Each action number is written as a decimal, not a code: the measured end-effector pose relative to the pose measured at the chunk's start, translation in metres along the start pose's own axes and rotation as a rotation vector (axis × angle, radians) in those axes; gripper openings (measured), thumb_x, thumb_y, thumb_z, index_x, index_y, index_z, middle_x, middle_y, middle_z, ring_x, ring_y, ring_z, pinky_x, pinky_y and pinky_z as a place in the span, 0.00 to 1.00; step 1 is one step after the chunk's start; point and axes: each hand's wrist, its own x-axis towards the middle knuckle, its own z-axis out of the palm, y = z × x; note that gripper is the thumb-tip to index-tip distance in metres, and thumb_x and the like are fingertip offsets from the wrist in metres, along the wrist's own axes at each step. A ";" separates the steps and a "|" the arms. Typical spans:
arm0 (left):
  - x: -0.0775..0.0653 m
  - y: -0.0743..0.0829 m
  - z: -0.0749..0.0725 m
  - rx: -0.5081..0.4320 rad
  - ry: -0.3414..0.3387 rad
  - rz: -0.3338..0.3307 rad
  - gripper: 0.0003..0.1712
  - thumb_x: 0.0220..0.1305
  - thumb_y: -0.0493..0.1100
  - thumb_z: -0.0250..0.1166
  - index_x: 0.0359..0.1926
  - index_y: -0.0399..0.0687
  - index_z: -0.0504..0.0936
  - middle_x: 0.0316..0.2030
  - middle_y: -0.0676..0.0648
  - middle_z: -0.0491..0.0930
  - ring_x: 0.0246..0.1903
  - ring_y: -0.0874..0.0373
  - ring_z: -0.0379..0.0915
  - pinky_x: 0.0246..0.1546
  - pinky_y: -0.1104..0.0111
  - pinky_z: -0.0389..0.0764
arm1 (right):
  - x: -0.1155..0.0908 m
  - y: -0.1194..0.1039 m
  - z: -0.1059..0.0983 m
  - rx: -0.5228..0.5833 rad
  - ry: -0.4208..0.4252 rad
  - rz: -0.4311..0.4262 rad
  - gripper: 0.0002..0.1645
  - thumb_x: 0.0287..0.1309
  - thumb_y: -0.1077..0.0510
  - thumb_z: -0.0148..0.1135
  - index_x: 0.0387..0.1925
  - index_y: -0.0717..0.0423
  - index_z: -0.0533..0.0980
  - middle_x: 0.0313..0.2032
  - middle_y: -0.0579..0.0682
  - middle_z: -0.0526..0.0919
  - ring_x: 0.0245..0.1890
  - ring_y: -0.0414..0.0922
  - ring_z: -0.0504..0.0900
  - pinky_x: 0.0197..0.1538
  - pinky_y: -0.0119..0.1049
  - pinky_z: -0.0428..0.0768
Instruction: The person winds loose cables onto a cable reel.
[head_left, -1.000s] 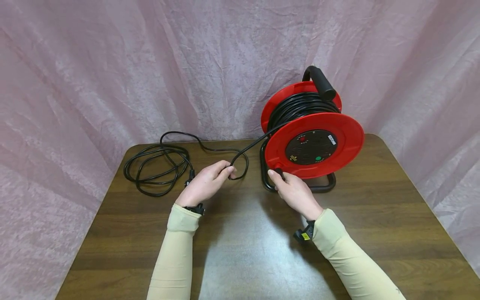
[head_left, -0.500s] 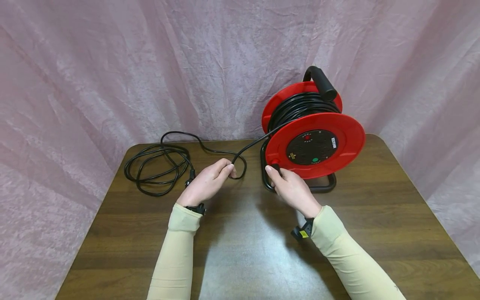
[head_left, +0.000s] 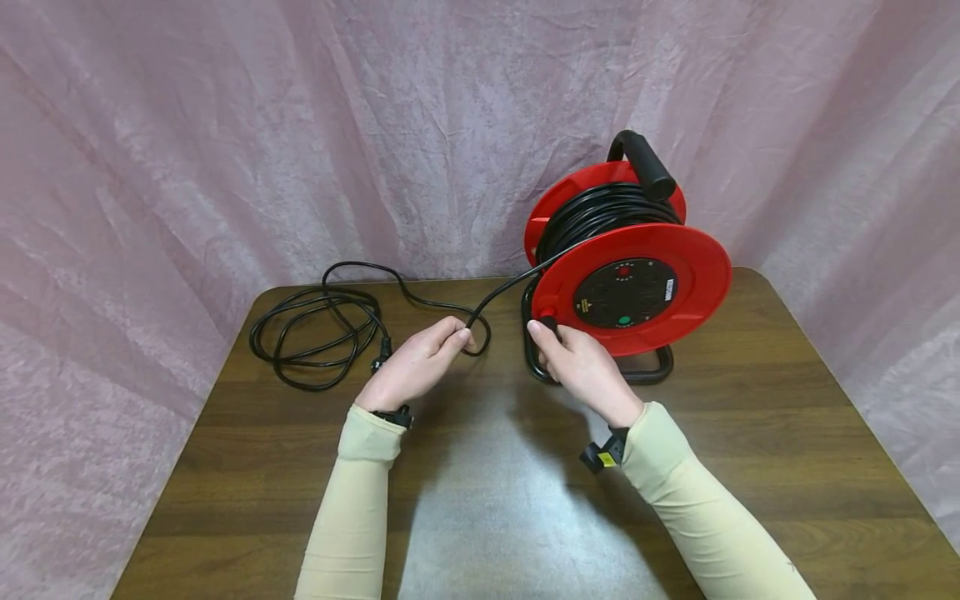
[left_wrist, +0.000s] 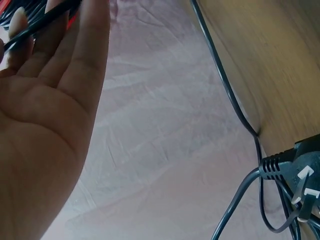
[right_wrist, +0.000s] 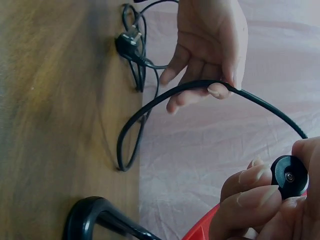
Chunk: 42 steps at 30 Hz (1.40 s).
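A red cable reel (head_left: 630, 275) wound with black cable stands on its black tube frame at the back right of the table. My left hand (head_left: 420, 358) pinches the black cable (head_left: 502, 289) between thumb and fingers, left of the reel; from there the cable runs up onto the drum. Low on the reel's near flange, my right hand (head_left: 588, 371) grips the black crank knob (right_wrist: 290, 176), whose round end shows between the fingers in the right wrist view. Past the left hand, the cable's slack loops down to the tabletop.
Loose cable coils (head_left: 315, 337) lie at the table's back left, with the black plug (head_left: 381, 354) beside the left wrist. A pinkish curtain (head_left: 450, 133) hangs along the back edge of the wooden table (head_left: 480, 500). The reel's black carrying handle (head_left: 647, 167) sticks up on top.
The reel's socket panel has turned a little clockwise. My right hand has moved slightly up and left with the knob; the left hand has shifted slightly right and up, still pinching the cable.
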 end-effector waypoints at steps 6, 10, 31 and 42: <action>0.001 0.002 0.000 -0.011 -0.003 0.012 0.22 0.78 0.63 0.43 0.46 0.58 0.78 0.42 0.58 0.79 0.46 0.65 0.74 0.51 0.62 0.74 | 0.001 -0.007 -0.005 -0.011 0.003 -0.023 0.44 0.62 0.21 0.45 0.29 0.59 0.75 0.18 0.51 0.72 0.21 0.46 0.70 0.25 0.41 0.64; 0.002 0.002 -0.001 -0.044 -0.015 0.007 0.23 0.77 0.63 0.44 0.45 0.59 0.80 0.43 0.55 0.81 0.47 0.65 0.74 0.52 0.62 0.73 | 0.002 -0.011 -0.007 -0.018 0.008 -0.030 0.43 0.62 0.21 0.45 0.28 0.57 0.75 0.18 0.50 0.72 0.20 0.46 0.69 0.24 0.40 0.63; 0.001 0.001 0.000 -0.069 -0.007 0.029 0.21 0.77 0.64 0.43 0.44 0.66 0.79 0.43 0.53 0.82 0.45 0.63 0.76 0.50 0.61 0.75 | 0.003 -0.027 -0.024 -0.037 0.020 -0.030 0.42 0.59 0.19 0.46 0.31 0.53 0.76 0.20 0.51 0.75 0.21 0.47 0.71 0.24 0.41 0.66; 0.001 0.002 0.001 -0.062 0.017 0.052 0.20 0.77 0.64 0.44 0.42 0.65 0.79 0.40 0.56 0.82 0.44 0.61 0.77 0.48 0.62 0.76 | 0.004 -0.036 -0.032 -0.154 0.133 -0.090 0.41 0.59 0.19 0.47 0.24 0.53 0.70 0.19 0.51 0.71 0.21 0.48 0.68 0.24 0.41 0.64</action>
